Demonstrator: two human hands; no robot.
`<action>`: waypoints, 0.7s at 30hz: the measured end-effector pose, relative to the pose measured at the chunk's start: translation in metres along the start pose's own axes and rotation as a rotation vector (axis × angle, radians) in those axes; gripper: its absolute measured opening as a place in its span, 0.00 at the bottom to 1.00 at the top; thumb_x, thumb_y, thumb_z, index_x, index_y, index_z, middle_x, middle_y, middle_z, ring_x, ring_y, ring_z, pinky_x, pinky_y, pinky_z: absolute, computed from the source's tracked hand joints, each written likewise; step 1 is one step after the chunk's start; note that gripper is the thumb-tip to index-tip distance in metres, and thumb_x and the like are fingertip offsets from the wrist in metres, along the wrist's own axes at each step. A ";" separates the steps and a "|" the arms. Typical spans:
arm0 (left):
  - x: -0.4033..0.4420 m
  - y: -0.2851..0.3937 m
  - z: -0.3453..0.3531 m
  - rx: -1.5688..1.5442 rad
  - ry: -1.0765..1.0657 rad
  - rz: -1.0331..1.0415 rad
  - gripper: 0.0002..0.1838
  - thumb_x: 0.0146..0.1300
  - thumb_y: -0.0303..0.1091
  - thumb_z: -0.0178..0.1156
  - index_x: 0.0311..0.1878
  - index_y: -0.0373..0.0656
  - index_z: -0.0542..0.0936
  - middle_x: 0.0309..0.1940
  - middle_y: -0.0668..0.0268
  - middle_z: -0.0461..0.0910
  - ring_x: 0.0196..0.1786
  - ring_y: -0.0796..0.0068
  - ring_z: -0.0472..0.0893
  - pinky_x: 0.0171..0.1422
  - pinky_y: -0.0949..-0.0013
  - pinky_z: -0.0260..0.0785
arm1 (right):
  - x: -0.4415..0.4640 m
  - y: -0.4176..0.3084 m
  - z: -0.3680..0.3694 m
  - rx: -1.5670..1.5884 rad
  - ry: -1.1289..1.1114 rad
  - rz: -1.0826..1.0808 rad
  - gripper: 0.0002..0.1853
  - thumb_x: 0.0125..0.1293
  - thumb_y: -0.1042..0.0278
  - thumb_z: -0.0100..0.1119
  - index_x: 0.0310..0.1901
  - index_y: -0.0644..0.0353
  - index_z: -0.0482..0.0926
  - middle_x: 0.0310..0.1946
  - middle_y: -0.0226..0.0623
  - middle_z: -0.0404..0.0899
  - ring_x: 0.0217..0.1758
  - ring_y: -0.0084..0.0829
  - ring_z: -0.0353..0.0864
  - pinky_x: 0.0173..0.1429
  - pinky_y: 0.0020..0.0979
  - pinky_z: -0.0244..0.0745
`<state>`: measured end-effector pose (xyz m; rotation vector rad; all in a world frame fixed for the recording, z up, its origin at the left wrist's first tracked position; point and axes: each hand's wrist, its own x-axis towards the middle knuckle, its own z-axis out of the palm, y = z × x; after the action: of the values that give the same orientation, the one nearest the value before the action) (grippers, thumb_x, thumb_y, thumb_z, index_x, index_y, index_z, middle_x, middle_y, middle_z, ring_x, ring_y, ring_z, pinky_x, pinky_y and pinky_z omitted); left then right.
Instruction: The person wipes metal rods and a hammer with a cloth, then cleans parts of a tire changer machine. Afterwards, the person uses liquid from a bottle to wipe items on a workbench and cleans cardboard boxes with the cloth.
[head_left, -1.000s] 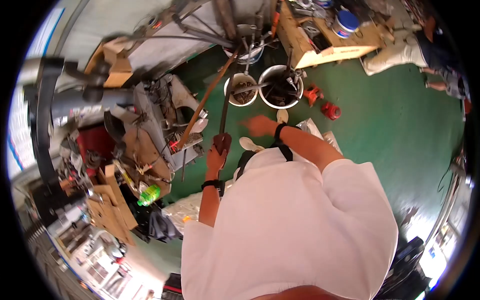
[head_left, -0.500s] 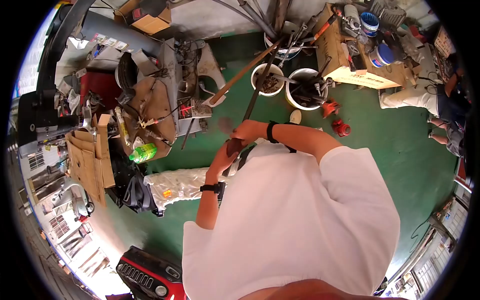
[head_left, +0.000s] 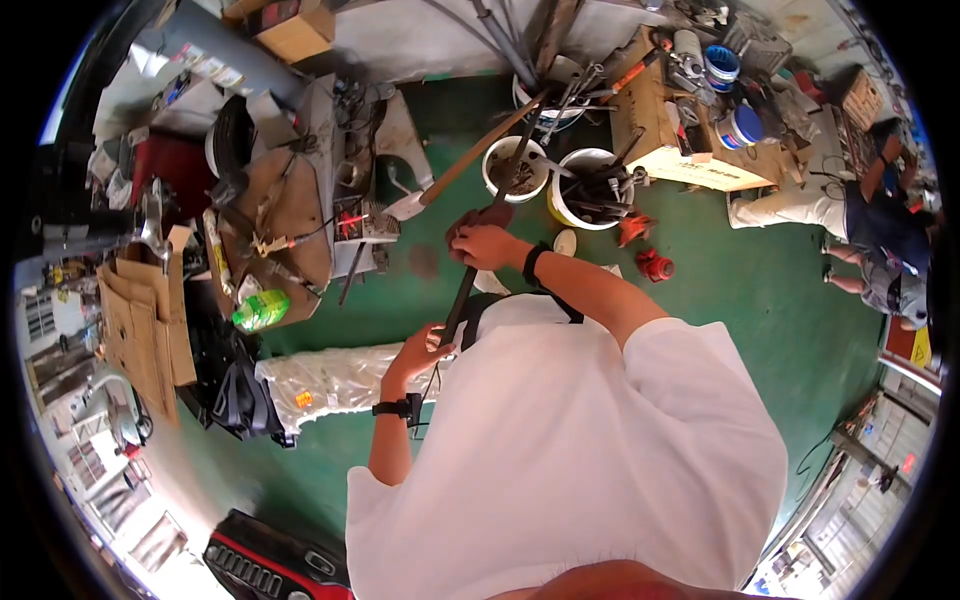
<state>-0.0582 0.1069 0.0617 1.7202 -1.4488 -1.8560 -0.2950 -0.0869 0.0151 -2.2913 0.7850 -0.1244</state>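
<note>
A long dark bar (head_left: 461, 300) slants from my waist up toward the white buckets. Around its middle, my right hand (head_left: 484, 246) is closed, next to a dark brown rag-like piece (head_left: 487, 219) that I cannot make out fully. Lower down, my left hand (head_left: 424, 354) has its fingers curled at the bar's near end, close to my waist. The bar's far part passes over a white bucket (head_left: 490, 183) with brownish contents; its far tip is hard to separate from the tools behind.
A bucket of metal tools (head_left: 562, 205) stands ahead, near a red bottle jack (head_left: 655, 266). Left are a cluttered bench, a green bottle (head_left: 262, 310) and a plastic-wrapped bundle (head_left: 335, 378). A cardboard box (head_left: 690, 165) and another person (head_left: 868, 205) are at right.
My hands have moved apart along the bar: the right one farther up, the left one down toward my waist. The brown piece has moved up with my right hand. The view has shifted slightly.
</note>
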 end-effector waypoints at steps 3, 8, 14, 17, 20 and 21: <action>-0.025 0.004 -0.004 0.013 -0.014 -0.049 0.32 0.55 0.41 0.72 0.59 0.38 0.71 0.44 0.59 0.81 0.40 0.69 0.82 0.46 0.65 0.74 | 0.006 -0.036 0.022 0.172 -0.174 -0.184 0.11 0.59 0.64 0.56 0.44 0.52 0.77 0.43 0.41 0.74 0.46 0.46 0.78 0.48 0.45 0.75; -0.043 -0.012 0.016 -0.121 0.148 -0.091 0.16 0.57 0.34 0.70 0.45 0.37 0.79 0.33 0.63 0.84 0.35 0.73 0.82 0.43 0.70 0.74 | -0.001 -0.067 0.018 0.191 -0.307 -0.329 0.13 0.59 0.65 0.55 0.45 0.58 0.76 0.45 0.45 0.72 0.49 0.48 0.76 0.51 0.44 0.73; -0.051 -0.023 0.055 -0.159 0.431 0.046 0.12 0.60 0.25 0.64 0.47 0.36 0.80 0.34 0.64 0.83 0.36 0.77 0.82 0.41 0.73 0.74 | 0.014 0.006 -0.014 0.167 -0.279 -0.345 0.15 0.56 0.68 0.57 0.46 0.60 0.76 0.44 0.49 0.73 0.47 0.52 0.75 0.51 0.46 0.71; -0.058 -0.010 0.073 -0.084 0.661 0.035 0.15 0.60 0.24 0.64 0.51 0.40 0.80 0.35 0.64 0.84 0.36 0.75 0.83 0.41 0.71 0.75 | 0.017 0.059 -0.021 0.111 -0.217 -0.292 0.13 0.55 0.66 0.57 0.42 0.58 0.78 0.40 0.48 0.75 0.45 0.51 0.76 0.50 0.46 0.72; -0.055 -0.005 0.096 -0.109 0.802 -0.050 0.18 0.59 0.25 0.65 0.54 0.40 0.78 0.40 0.61 0.84 0.39 0.72 0.83 0.41 0.71 0.75 | 0.020 0.059 -0.035 0.022 -0.211 -0.287 0.13 0.54 0.61 0.59 0.39 0.57 0.79 0.38 0.47 0.77 0.44 0.49 0.77 0.47 0.47 0.73; -0.055 -0.005 0.104 0.073 0.891 0.017 0.23 0.57 0.26 0.67 0.57 0.41 0.76 0.45 0.59 0.83 0.45 0.70 0.82 0.41 0.70 0.75 | 0.012 0.046 -0.036 -0.018 -0.276 -0.270 0.14 0.52 0.59 0.61 0.38 0.57 0.80 0.39 0.46 0.78 0.45 0.48 0.78 0.46 0.47 0.73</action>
<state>-0.1287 0.2003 0.0741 2.1278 -1.1253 -0.7951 -0.3190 -0.1411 0.0111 -2.3562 0.3359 0.0762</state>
